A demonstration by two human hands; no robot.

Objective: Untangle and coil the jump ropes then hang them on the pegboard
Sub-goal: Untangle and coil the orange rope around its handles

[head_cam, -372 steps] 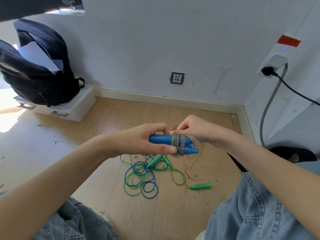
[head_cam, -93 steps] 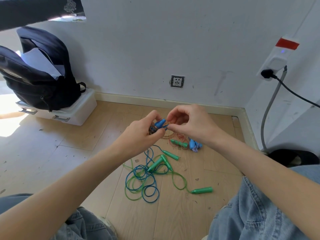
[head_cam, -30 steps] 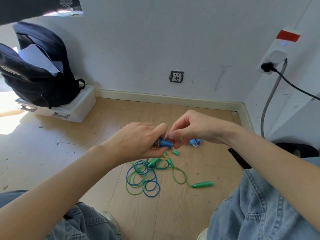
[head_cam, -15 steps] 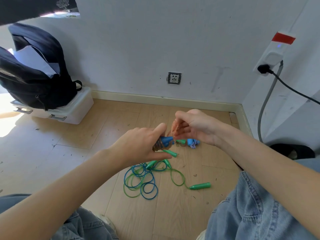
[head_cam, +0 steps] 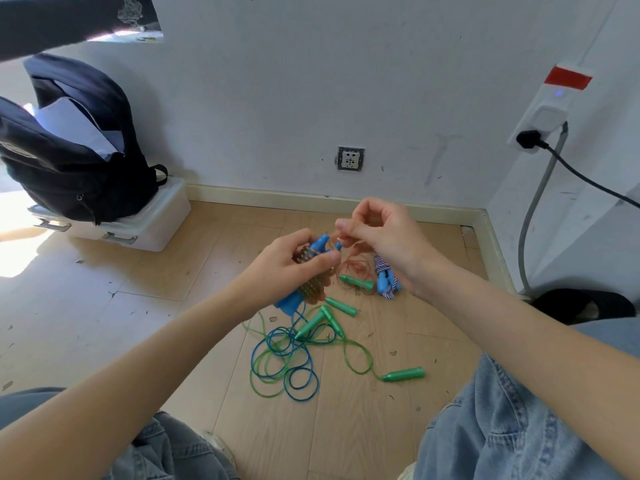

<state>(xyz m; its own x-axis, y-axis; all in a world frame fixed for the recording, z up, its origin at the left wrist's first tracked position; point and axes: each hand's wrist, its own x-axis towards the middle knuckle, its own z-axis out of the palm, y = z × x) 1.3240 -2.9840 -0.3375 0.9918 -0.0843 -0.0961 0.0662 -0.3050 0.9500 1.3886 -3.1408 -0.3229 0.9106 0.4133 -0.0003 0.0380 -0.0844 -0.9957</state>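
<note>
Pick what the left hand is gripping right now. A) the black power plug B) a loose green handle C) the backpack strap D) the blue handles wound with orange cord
D: the left hand grips the blue handles, wrapped in orange cord; the right hand pinches that cord.

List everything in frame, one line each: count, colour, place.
blue plastic handles wrapped in orange cord: 2, blue, gripped in left hand
loose orange cord: 1, orange, floor, runs up to right hand
green plastic handles: 5 visible, green, floor
green and blue thin cords: tangled pile, floor centre
blue handles with striped rope: 1 bundle, blue-white, floor by right wrist
black backpack: 1, on white plastic box
wall socket: 1, white
hands: left, right pinching cord
</note>
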